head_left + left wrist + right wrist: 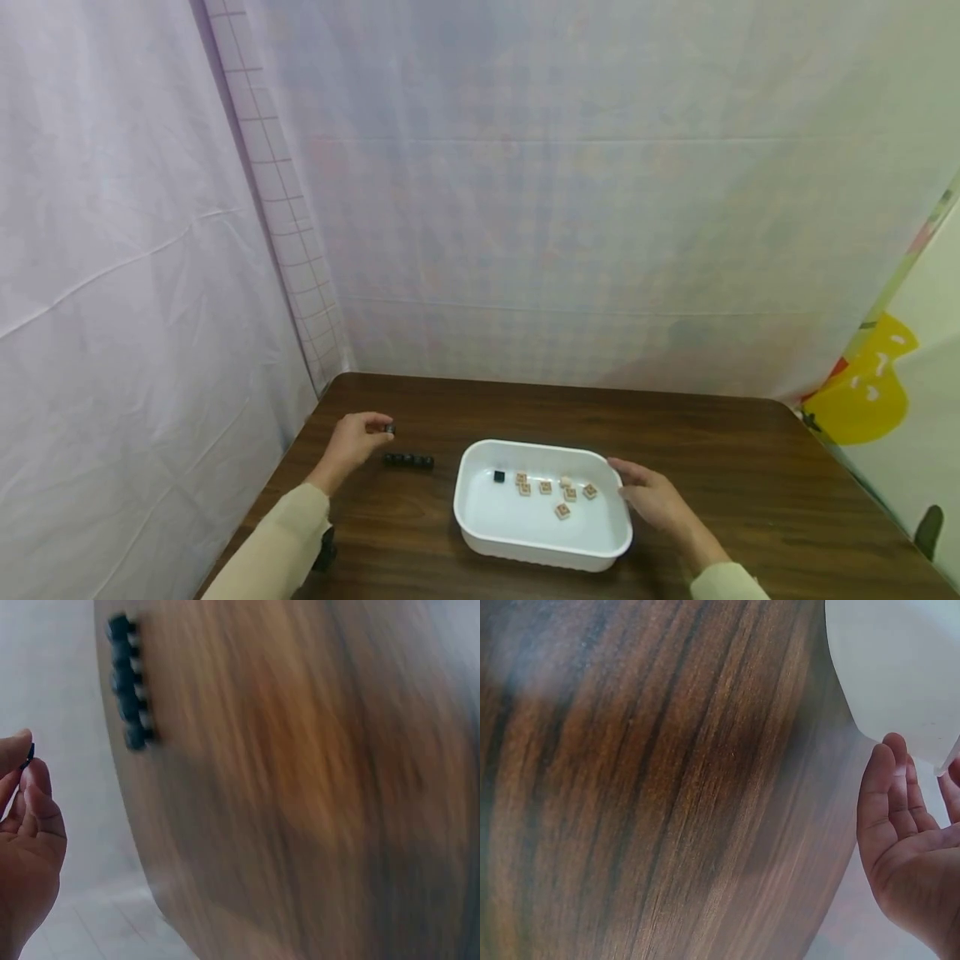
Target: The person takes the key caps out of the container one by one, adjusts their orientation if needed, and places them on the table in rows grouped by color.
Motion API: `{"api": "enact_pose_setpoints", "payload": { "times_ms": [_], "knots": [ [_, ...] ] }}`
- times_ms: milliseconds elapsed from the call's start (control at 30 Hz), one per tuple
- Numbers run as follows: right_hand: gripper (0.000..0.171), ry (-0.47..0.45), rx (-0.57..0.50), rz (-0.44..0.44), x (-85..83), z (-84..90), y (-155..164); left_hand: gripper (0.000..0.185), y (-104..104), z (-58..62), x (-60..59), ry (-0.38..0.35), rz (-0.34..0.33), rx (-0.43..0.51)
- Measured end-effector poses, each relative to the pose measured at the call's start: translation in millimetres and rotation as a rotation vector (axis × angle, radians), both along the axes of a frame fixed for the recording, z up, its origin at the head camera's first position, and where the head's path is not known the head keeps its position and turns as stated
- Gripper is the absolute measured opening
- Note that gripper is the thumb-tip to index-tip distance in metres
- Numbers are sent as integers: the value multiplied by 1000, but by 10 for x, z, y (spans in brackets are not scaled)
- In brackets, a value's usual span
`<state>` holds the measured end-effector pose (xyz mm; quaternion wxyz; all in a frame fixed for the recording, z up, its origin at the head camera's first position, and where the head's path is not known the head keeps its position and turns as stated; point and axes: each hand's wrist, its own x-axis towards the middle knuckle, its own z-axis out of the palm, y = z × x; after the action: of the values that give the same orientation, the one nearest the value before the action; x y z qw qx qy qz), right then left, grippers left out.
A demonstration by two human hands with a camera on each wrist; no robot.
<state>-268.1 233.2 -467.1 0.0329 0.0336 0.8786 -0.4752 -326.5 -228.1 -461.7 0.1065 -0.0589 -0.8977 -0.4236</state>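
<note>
"While the left hand (352,442) is pinching a small black block (390,428), where is the row of black blocks (408,460) lying?"

"Just to that hand's right, its long axis running sideways and its left end sitting near the pinched block; the right hand (654,497) is waiting farther off."

"And rightward?"

"A white tray (543,546) is holding pale blocks (545,487), and the right hand, fingers extended, is touching its right side."

On inspection, I find my left arm (273,542) extended forward, its cream sleeve (296,521) ending short of the wrist. My left hand (352,442) is raised, thumb and fingertips set in a pinch. My right arm (705,550) angles inward; the right hand's (654,498) fingers are extended, nearly straight.
</note>
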Motion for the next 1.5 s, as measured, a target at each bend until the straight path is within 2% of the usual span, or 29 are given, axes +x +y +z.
{"api": "enact_pose_setpoints", "payload": {
  "times_ms": [200,400,700,933,1267,1367,1500],
  "knots": [
    [52,-11,-14,-6,-5,-11,8,21,-221,-93,-23,-42,15,-58],
    [52,-17,-25,-8,-6,-23,18,21,-329,-175,-34,-102,6,-94],
    [52,-8,-16,-12,10,-16,8,17,-333,-292,-75,-91,-54,-176],
    [52,-23,-19,-5,22,0,-6,12,-338,-344,-106,-88,-69,-233],
    [53,-17,-31,-1,19,-11,1,18,-295,-346,-96,-96,-74,-211],
    [53,-11,-27,6,16,-6,1,26,-306,-354,-102,-108,-109,-206],
    [53,-8,-15,7,11,-7,5,34,-354,-372,-127,-96,-206,-223]
  ]
}}
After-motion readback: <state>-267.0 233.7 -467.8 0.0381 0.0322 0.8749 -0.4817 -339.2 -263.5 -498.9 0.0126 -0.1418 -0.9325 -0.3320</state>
